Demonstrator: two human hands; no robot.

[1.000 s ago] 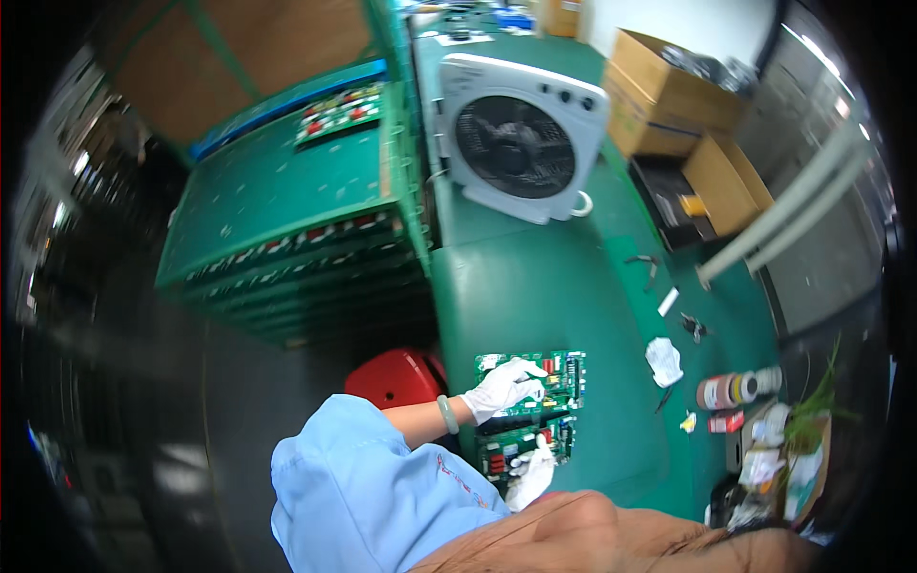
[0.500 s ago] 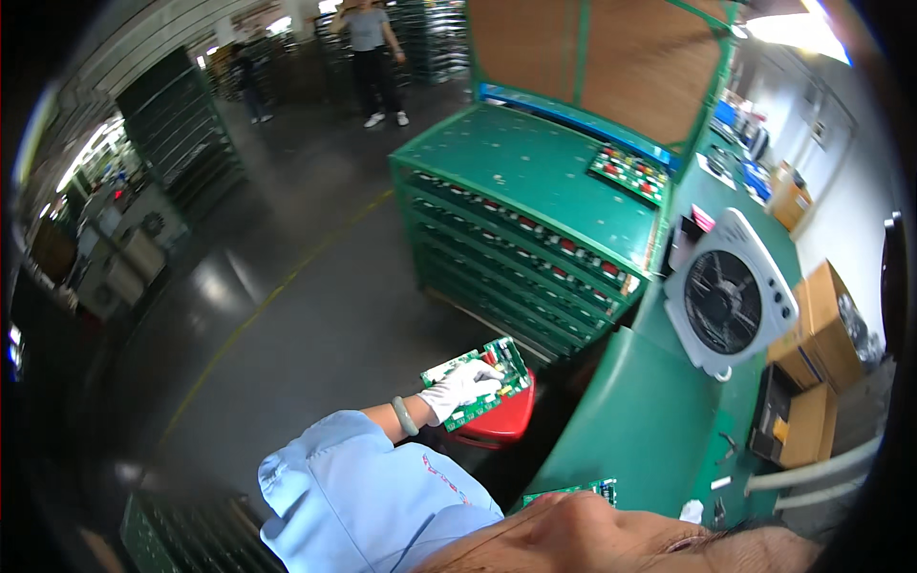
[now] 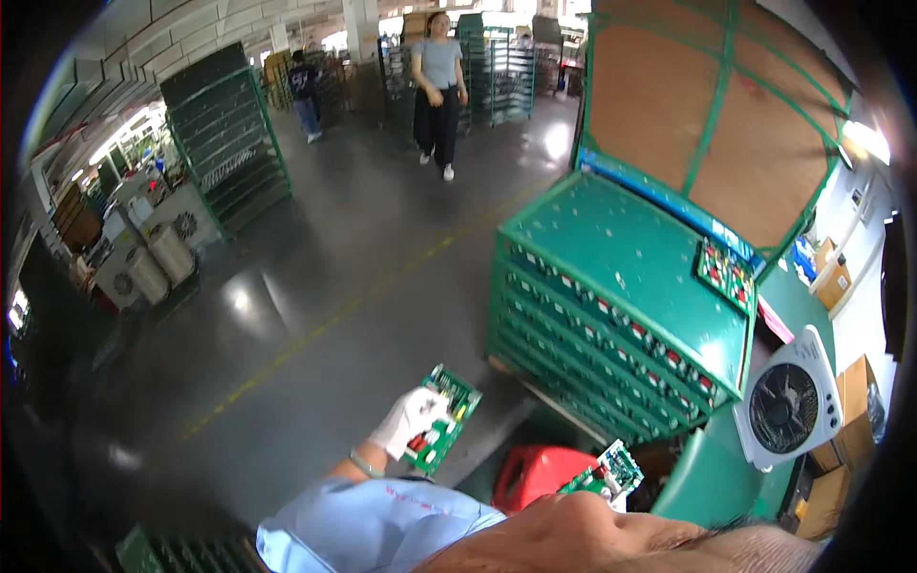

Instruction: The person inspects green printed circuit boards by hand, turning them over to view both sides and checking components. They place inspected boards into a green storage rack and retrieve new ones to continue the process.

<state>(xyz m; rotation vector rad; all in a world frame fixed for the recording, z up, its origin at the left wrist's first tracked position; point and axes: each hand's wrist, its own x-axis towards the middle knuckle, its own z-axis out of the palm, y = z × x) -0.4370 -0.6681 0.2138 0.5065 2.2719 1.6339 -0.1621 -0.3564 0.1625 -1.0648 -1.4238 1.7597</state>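
Note:
My left hand [image 3: 411, 420], in a white glove with a pale bangle at the wrist, is closed on a green circuit board [image 3: 451, 441] with red, yellow and white parts. It holds the board tilted over the grey floor, left of a red stool [image 3: 530, 477]. Low in the picture, right of the stool, a second circuit board [image 3: 621, 466] is held up. White glove fingers of my right hand [image 3: 619, 498] show at its lower edge; the rest of that hand is hidden.
A green rack [image 3: 611, 315] loaded with several boards stands ahead right, with one board [image 3: 726, 272] on its top. A grey fan [image 3: 788, 401] sits on the green bench [image 3: 697, 487] at right. A person [image 3: 439, 86] faces this way at the back, beyond a yellow floor line [image 3: 334, 320].
My left hand has lifted the circuit board off the red stool and swung it left. The second board has come up beside the stool. The view has turned, and the person appears nearer.

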